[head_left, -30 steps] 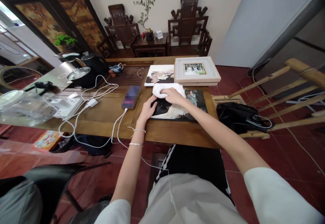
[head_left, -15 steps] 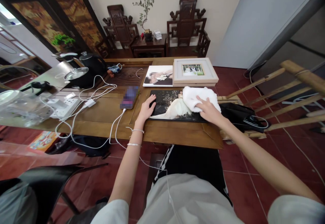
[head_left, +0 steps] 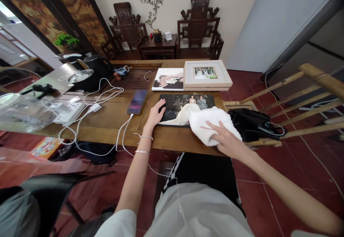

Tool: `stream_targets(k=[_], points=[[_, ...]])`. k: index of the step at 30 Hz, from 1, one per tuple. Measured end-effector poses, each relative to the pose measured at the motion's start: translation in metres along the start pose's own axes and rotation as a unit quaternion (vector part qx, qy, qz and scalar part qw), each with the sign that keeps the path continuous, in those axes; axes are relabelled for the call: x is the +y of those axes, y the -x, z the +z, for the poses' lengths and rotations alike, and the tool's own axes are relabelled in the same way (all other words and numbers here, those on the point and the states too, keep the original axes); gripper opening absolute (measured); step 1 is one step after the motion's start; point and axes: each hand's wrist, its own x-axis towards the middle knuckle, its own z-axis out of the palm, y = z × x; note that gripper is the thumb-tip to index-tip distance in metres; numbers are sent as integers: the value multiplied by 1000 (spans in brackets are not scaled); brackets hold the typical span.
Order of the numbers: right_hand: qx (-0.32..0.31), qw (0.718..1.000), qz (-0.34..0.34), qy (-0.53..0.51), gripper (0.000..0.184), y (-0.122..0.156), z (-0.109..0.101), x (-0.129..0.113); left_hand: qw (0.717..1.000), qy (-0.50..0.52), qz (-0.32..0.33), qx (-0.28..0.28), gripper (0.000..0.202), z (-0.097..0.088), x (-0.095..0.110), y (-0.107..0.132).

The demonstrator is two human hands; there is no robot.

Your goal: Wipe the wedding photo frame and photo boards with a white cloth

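A dark photo panel showing a couple in wedding clothes lies flat on the wooden table. My left hand rests at its left edge, fingers stretched out and holding nothing. Over the panel's lower right corner and the table's front edge spreads a fluffy white cloth. My right hand grips this cloth from above, index and middle finger extended across it; the cloth hides part of the fingers and the corner beneath.
Behind the panel lie a white-edged photo print and a pale wooden picture frame. To the left are a phone on a charging cable, a power strip and a black kettle. A bamboo chair stands at the right.
My right hand has drawn the cloth toward me, from the panel's upper right to its lower right corner, uncovering the couple in the picture. My left hand stays at the left edge.
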Motion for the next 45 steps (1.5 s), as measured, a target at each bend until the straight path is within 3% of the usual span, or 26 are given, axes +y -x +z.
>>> stream_targets(k=[5,11,15,19,25,32,36,40,45], points=[[23,998,60,14,66,-39,-11,38,1000,2,2,1,37,0,0,0],[37,996,84,17,60,-93,-30,89,1000,2,-3,1,37,-1,1,0],[50,993,103,4,55,-112,-41,113,1000,3,-3,-1,37,-1,2,0],[61,991,119,8,50,-119,-47,121,1000,3,-5,-2,37,-1,1,1],[58,992,109,18,57,-96,-29,102,1000,5,-2,-2,37,-1,2,0],[51,996,68,12,62,-12,-4,38,1000,4,-2,0,36,-1,2,1],[26,999,29,-8,61,18,0,4,1000,4,-2,1,36,0,0,0],[9,1000,13,-11,57,21,-1,-5,1000,4,-2,0,36,0,-1,0],[3,1000,29,-3,58,-7,-8,11,1000,5,0,1,36,0,-1,0]])
